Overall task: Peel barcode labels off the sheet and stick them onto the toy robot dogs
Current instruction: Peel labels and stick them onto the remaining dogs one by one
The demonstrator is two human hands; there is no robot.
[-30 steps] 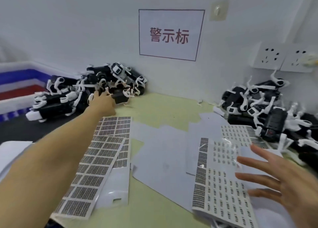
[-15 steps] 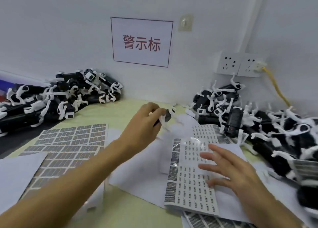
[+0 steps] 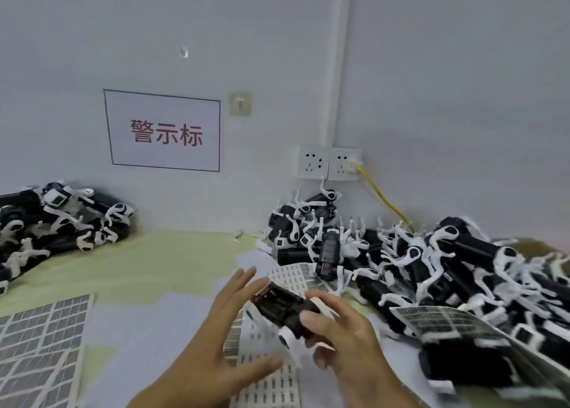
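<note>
A black toy robot dog (image 3: 282,304) with white legs hangs above the table between my two hands. My right hand (image 3: 345,336) grips its near end, fingers curled over the body. My left hand (image 3: 228,330) is just left of the dog, fingers spread, with the fingertips by its far end. Under both hands lies the sheet of small barcode labels (image 3: 268,386). Its far edge curls up against the right pile.
A big pile of robot dogs (image 3: 447,265) fills the right side, with another label sheet (image 3: 447,321) lying on it. A smaller pile (image 3: 61,222) sits at the left by the wall. Larger label sheets (image 3: 40,346) lie front left. Wall sockets (image 3: 327,164) carry a yellow cable (image 3: 385,201).
My left hand fetched a dog from the left pile and brought it to the middle. My right hand rose off the label sheet and closed on the dog; the left fingers spread apart.
</note>
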